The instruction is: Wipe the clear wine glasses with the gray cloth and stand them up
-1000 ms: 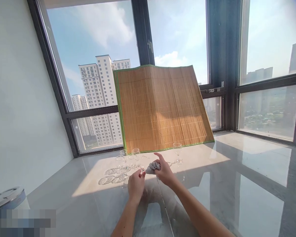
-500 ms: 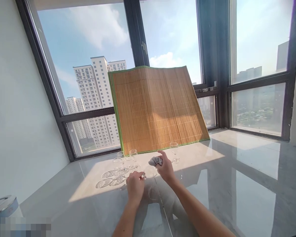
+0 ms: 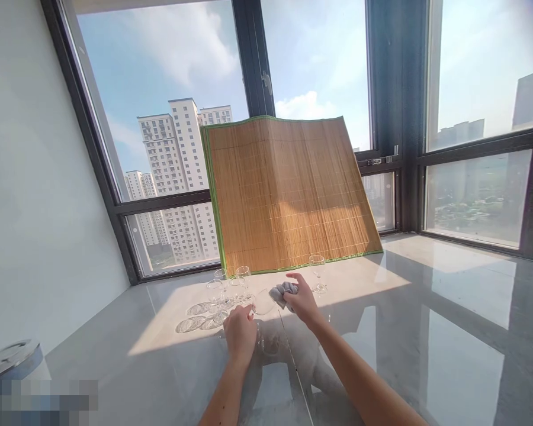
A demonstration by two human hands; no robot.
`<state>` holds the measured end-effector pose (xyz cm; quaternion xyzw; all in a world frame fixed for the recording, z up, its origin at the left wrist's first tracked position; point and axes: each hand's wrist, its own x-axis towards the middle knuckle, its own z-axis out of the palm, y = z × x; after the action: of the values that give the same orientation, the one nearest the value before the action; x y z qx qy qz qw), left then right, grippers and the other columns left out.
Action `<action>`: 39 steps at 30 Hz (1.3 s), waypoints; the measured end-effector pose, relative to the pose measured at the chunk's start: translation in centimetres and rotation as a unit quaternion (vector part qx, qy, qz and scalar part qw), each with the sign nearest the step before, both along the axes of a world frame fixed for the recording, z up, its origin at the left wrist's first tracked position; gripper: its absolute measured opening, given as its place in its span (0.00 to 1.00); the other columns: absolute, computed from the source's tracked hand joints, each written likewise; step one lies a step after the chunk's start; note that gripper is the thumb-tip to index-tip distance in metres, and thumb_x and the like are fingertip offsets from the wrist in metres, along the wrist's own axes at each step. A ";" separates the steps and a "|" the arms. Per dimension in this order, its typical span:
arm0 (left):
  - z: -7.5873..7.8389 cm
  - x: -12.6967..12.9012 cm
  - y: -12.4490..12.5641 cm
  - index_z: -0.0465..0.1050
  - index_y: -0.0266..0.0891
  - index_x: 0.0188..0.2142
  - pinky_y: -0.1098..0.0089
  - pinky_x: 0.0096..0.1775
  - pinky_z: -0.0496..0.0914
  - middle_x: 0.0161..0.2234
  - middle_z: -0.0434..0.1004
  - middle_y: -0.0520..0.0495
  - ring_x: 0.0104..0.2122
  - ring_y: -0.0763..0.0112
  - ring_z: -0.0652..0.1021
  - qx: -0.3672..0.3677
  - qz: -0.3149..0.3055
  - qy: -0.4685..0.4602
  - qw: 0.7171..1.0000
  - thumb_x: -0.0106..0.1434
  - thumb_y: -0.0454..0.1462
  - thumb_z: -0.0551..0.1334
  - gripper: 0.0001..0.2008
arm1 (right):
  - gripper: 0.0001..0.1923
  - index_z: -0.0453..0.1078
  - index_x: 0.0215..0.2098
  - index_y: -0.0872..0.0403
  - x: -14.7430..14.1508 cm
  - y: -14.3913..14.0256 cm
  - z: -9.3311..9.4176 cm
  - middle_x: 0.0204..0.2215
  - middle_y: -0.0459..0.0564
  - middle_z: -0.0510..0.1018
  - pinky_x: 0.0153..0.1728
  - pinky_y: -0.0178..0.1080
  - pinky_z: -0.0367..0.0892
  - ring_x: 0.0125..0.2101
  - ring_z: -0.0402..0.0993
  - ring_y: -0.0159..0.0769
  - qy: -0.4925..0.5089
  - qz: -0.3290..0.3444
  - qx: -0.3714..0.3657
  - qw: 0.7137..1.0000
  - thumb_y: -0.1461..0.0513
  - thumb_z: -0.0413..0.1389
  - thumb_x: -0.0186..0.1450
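My left hand (image 3: 240,332) is closed around the stem or base of a clear wine glass (image 3: 263,303), whose bowl tilts to the right over the counter. A crumpled grey cloth (image 3: 282,294) is bunched in my right hand (image 3: 302,303), with the index finger stretched out above it. The cloth is at the glass's rim; whether it reaches inside is hard to tell. Left of my hands, several stemmed glasses (image 3: 214,293) stand in a group in the sunlight. Another stemmed glass (image 3: 318,273) stands alone just beyond my right hand.
A bamboo mat (image 3: 288,189) with green edging leans against the window behind the glasses. The glossy grey counter (image 3: 137,378) reflects the windows. At lower left is a canister (image 3: 22,361) with a metal-rimmed lid, and a white wall (image 3: 66,177) rises beside it.
My left hand has turned the glass, so its bowl now points toward the cloth. My right hand has brought the cloth against the bowl's rim. The view has shifted slightly.
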<state>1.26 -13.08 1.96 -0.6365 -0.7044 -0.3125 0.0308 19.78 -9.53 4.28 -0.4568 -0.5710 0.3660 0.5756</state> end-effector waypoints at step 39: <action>-0.4 1.6 0.7 0.75 0.39 0.43 0.70 0.39 0.67 0.35 0.80 0.47 0.36 0.66 0.78 0.038 -0.183 -0.218 0.958 0.64 0.38 0.53 0.14 | 0.30 0.62 0.48 0.53 -0.2 0.9 -1.4 0.19 0.37 0.65 0.19 0.31 0.55 0.19 0.61 0.29 -0.001 -0.012 -0.042 0.999 0.67 0.52 0.45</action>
<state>2.84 -12.41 1.55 -0.6695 -0.5530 -0.4706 -0.1566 19.57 -8.64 2.90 -0.4878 -0.5502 0.3823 0.5597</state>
